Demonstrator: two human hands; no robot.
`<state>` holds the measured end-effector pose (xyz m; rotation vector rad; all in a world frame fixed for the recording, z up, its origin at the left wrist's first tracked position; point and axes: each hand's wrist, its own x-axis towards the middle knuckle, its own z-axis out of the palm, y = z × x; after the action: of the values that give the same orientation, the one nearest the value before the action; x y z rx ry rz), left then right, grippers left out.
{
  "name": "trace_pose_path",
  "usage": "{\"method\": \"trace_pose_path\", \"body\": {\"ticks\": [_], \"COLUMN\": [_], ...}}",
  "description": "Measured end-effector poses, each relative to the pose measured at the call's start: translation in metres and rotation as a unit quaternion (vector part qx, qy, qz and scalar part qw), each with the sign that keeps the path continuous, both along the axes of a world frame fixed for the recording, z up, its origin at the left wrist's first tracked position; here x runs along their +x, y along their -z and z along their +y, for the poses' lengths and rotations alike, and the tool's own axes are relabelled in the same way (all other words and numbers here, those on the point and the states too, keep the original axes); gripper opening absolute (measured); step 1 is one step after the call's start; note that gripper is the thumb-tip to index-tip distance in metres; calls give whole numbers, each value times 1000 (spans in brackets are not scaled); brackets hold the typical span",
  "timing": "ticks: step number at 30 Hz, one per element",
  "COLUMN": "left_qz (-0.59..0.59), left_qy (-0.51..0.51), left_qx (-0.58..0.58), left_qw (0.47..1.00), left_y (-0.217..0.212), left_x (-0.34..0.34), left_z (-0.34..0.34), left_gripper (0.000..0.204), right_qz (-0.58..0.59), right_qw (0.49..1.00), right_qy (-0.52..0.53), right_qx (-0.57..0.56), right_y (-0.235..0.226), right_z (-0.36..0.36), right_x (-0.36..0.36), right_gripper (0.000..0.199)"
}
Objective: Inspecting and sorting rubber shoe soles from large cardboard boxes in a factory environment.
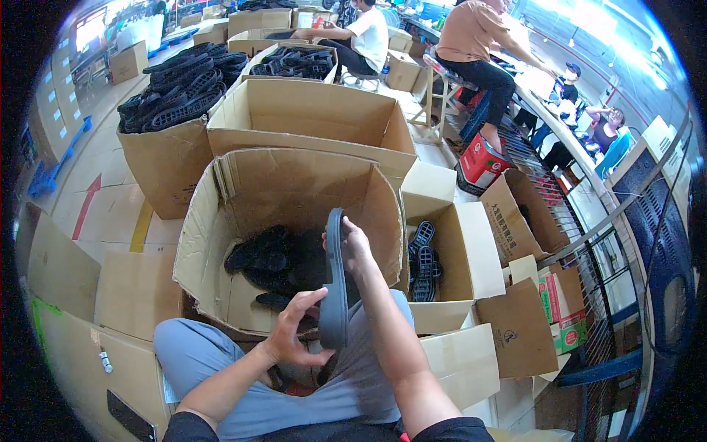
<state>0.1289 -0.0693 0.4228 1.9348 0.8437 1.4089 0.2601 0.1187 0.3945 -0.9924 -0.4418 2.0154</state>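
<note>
A dark grey shoe sole (335, 295) is held upright on edge in front of me, above my lap. My right hand (356, 249) grips its upper end from the right side, fingers partly hidden behind it. To the left of the sole's lower end is my left hand (298, 331), curved with thumb and fingers apart. One of its fingertips meets or nearly meets the sole's edge. Beyond my knees stands a large open cardboard box (294, 173), with black soles (261, 258) lying in a loose pile at its bottom.
A smaller carton (464, 250) on the right contains black soles (423, 261). Behind, a tall box (166, 166) is heaped with soles, beside another open box (309, 110). A phone (131, 416) lies on cardboard at my left. Other people sit along a conveyor (567, 140) at the back right.
</note>
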Motion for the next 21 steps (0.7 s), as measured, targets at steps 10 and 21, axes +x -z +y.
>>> {"method": "trace_pose_path", "body": {"ticks": [10, 21], "left_qz": [-61, -357], "left_qy": [-34, -132], "left_qx": [-7, -138], "left_qw": [998, 914], "left_y": [0, 19], "left_x": [-6, -54], "left_z": [7, 26], "left_gripper": [89, 63], "right_qz": [-71, -206], "right_qw": [996, 975], "right_qy": [-36, 20], "right_qx": [-33, 77], "right_y": [23, 23], "right_z": [12, 5], "right_x": [-4, -22], "right_gripper": [39, 22]}}
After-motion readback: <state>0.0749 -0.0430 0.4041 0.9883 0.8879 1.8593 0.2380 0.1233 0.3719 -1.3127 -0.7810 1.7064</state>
